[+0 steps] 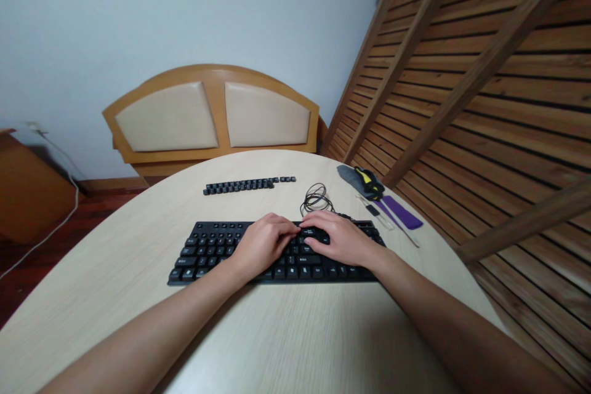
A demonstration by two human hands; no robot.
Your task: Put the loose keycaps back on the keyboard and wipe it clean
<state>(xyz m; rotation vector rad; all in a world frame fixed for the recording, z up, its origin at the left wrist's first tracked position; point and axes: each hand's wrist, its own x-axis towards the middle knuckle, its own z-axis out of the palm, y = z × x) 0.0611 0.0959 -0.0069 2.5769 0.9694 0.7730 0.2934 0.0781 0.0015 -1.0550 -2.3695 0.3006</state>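
Note:
A black computer keyboard (212,261) lies on the table in front of me, most of its keys in place. My left hand (264,240) rests over its upper middle, thumb and fingers drawn together at the tips. What the pinch holds, if anything, is hidden. My right hand (339,239) lies over the right part of the keyboard, fingers stretched left toward the left fingertips and thumb apart, above the keys. The two hands' fingertips nearly meet. Behind the keyboard, loose black keycaps (240,186) stand in rows.
A coiled black cable (317,198) lies behind the keyboard. On the right of the round table (115,246) are a grey and yellow-black item (367,181), a purple strip (402,212) and thin tools (378,214). A wooden headboard (219,104) and slatted wood panel (462,111) stand beyond.

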